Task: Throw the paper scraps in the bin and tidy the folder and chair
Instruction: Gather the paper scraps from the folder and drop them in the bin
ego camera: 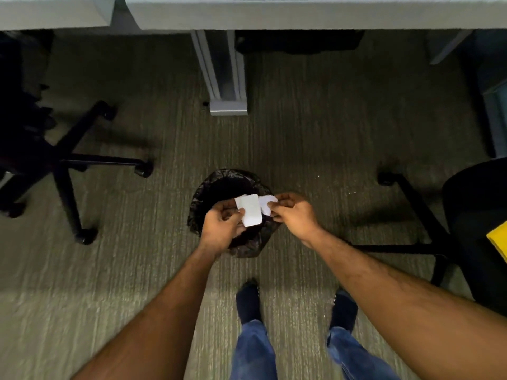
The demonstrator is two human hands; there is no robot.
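Both hands hold paper directly above the open mouth of the bin (203,200), so the coming release depends on one relation: the scraps lie straight over the opening, with the floor well clear on every side of them.

The left hand (220,229) pinches the larger paper scrap (249,209) at its lower left edge, thumb against curled fingers (229,215). This scrap is a flat white rectangle with rounded corners; its long axis runs near to far, tilted slightly to the right. The right hand (295,212) pinches the smaller scrap (266,202) between thumb and fingertips; this piece is white, irregular and crumpled at its edge. The two scraps touch or overlap at the middle; which one lies on top cannot be told. Both hands are equally near the bin, one on each side of its centre line.

The bin is round and lined with a glossy, wrinkled black plastic bag folded over the rim. Its interior is dark; contents cannot be told.

The floor is ribbed grey-green carpet (301,149). A black office chair (472,215) with a star base and castors stands to the right, with a yellow item, possibly the folder (498,242), on its seat edge. A second chair (63,165) stands to the left. A grey bench leg (226,78) rises beyond the bin.
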